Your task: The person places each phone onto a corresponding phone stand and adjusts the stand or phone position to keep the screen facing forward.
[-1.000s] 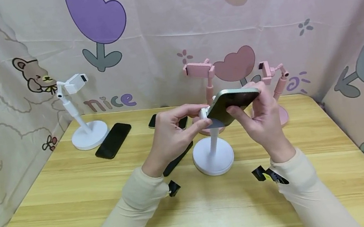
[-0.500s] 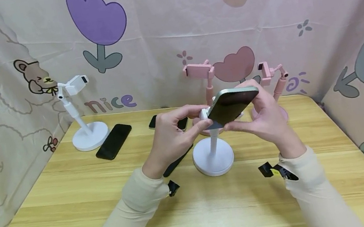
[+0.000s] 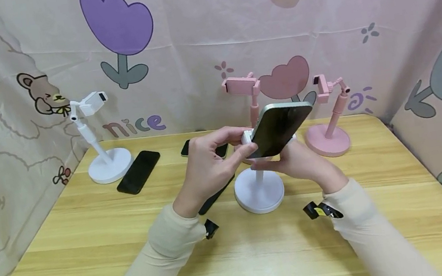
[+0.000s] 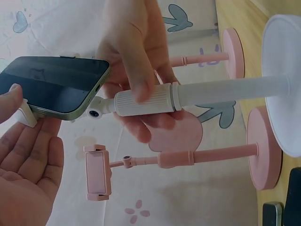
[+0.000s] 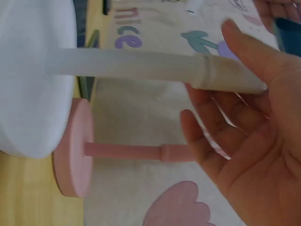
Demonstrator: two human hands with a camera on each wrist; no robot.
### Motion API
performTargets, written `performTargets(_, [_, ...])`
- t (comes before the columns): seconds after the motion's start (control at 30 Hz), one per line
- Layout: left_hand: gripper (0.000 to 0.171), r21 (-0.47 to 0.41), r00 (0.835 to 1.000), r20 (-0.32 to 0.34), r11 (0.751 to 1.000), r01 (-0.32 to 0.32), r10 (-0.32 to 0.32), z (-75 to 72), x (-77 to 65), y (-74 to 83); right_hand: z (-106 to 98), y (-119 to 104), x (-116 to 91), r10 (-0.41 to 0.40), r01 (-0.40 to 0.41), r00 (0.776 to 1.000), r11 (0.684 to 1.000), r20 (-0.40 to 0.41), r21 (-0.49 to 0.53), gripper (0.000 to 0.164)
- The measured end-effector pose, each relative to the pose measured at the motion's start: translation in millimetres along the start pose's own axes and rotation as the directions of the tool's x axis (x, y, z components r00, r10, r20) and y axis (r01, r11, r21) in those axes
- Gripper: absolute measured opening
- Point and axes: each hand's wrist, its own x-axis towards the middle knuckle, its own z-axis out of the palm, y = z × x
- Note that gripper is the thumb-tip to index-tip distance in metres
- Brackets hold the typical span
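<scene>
Phone [image 3: 282,130] sits tilted in the clamp [image 3: 246,138] atop the white stand [image 3: 260,192] on the desk [image 3: 266,256]. Left hand [image 3: 218,162]: grip pinching clamp. Right hand [image 3: 300,161]: at the collar [image 4: 159,100], cannot tell if grip clasps. Risk: phone slips if clamp is seated unevenly; stand tips from lopsided push. Backdrop [image 3: 193,17] reads "nice"; no brand legible.

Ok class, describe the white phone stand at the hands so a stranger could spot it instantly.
On the light wooden table, look near the middle, between the two beige sleeves. There, a white phone stand rises from a round base to a black-screened phone with pale green edges. Unlike the bare white stand at the left and the two pink stands, it carries a phone.
</scene>
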Motion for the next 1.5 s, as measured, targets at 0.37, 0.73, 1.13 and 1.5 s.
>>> performTargets(0.37, [0.017,-0.132,0.992,-0.006,0.983,0.128,-0.13,1.6,4.0,1.8,5.7,0.5,2.5,0.095,-0.095,0.995,0.994,-0.001,0.061,0.037])
performTargets(0.73, [0.015,-0.294,0.96,-0.004,0.918,0.266,-0.279,2.4,6.9,2.7,4.0,4.3,-1.6,0.06,-0.059,0.997,0.998,-0.043,0.013,0.039])
performTargets(1.13, [0.016,-0.343,0.955,-0.009,0.898,0.276,-0.297,3.6,7.5,2.1,-1.6,4.5,-1.0,0.048,-0.048,0.994,0.999,-0.097,0.0,0.045])
performTargets(1.5, [0.017,-0.363,0.955,0.0,0.889,0.278,-0.298,4.2,7.4,0.9,-1.2,8.9,-1.4,0.055,-0.058,0.992,0.998,-0.115,-0.025,0.046])
